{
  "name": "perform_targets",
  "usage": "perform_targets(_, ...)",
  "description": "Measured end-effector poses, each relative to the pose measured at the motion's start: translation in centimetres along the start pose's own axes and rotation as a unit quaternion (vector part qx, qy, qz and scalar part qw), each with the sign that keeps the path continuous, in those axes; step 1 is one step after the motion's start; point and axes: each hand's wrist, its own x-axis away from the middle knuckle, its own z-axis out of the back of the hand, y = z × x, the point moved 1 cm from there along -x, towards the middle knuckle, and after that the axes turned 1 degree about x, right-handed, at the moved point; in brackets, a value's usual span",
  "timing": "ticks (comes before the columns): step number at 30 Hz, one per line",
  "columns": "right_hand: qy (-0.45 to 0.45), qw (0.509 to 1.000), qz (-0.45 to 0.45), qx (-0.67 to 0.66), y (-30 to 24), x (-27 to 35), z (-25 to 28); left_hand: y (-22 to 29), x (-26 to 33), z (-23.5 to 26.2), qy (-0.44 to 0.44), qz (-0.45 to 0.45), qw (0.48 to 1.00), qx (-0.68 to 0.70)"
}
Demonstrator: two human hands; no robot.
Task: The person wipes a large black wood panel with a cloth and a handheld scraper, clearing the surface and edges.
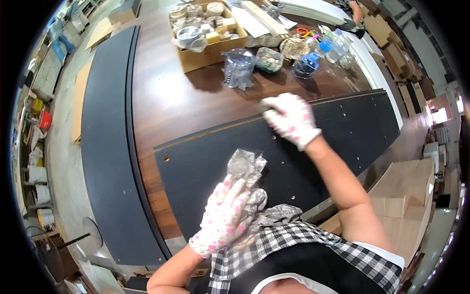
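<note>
My left hand (pixel 221 215), in a white glove with pink dots, is near my apron at the front edge of a dark panel (pixel 220 152). Its fingers lie along a crumpled clear plastic bag (pixel 245 165) and press it in; the thumb is hidden. More crumpled greyish plastic (pixel 280 214) bunches beside that hand. Over the far long edge of the panel is my right hand (pixel 292 120), gloved alike, with its fingers curled together. Whatever it may pinch is hidden. Small holes and pale spots dot the panel's face.
A cardboard box (pixel 208 51) of bagged parts stands on the brown table (pixel 161 100). Near it are a plastic bag of parts (pixel 239 68), blue-capped bottles (pixel 307 64) and scissors (pixel 306 33). Long dark panels (pixel 105 147) lie left; cartons (pixel 401 191) stand right. Other people work farther off.
</note>
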Motion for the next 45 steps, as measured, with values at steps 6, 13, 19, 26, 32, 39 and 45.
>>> perform_targets(6,0.008,1.0,0.011,0.001,4.0,1.8,0.6,0.3,-2.4,-0.1,0.034,-0.007,0.998,-0.051)
perform_targets(13,-0.002,1.0,0.004,0.006,13.1,3.7,2.5,3.0,-10.6,-3.3,0.003,-0.009,0.994,-0.104)
perform_targets(19,0.024,0.993,-0.086,0.075,26.8,6.7,6.0,8.4,-19.9,-9.3,-0.029,0.023,0.984,-0.173)
perform_targets(26,0.031,0.999,0.009,0.004,35.0,9.1,7.2,15.6,-36.0,-18.9,-0.002,-0.06,0.994,-0.093)
perform_targets(32,-0.102,0.972,-0.185,0.103,48.8,10.7,11.2,17.9,-43.1,-23.6,0.01,-0.134,0.989,-0.062)
perform_targets(39,-0.015,0.993,-0.094,0.075,53.1,13.3,11.4,17.9,-43.8,-23.6,-0.019,-0.131,0.991,-0.038)
perform_targets(45,-0.053,0.932,-0.301,0.196,67.5,16.1,13.1,18.1,-44.1,-23.5,-0.034,-0.133,0.99,-0.017)
